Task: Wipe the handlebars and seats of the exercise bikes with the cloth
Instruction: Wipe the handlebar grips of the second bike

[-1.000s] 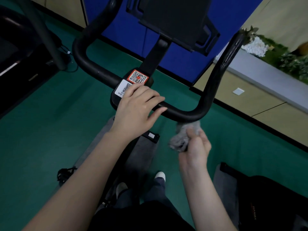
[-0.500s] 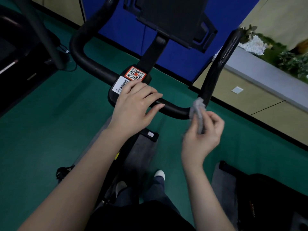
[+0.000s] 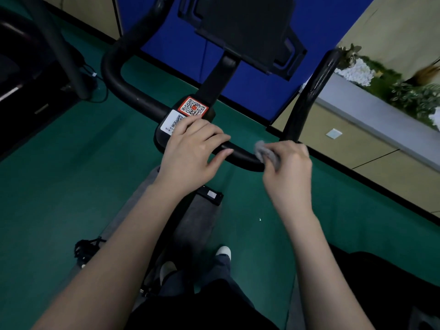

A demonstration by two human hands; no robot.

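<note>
A black U-shaped handlebar point(image 3: 123, 89) of an exercise bike spans the middle of the head view, with a QR sticker point(image 3: 192, 108) on its centre block. My left hand point(image 3: 192, 151) rests on that block and the bar beside it, fingers loosely laid over the bar. My right hand point(image 3: 289, 165) grips a small grey cloth point(image 3: 265, 152) and holds it against the bar's lower right bend. The right upright of the handlebar point(image 3: 307, 98) rises just behind that hand. The bike's seat is not in view.
A black console mount point(image 3: 242, 32) stands above the bar. Another dark machine point(image 3: 23, 79) fills the left edge, and a dark object point(image 3: 392, 282) lies at the lower right. Green floor lies below, with a blue panel and a planter ledge point(image 3: 371, 108) behind.
My right hand has come up from below the bar, turned over and brought the cloth onto the top of the right bend. My left hand has stayed in place.
</note>
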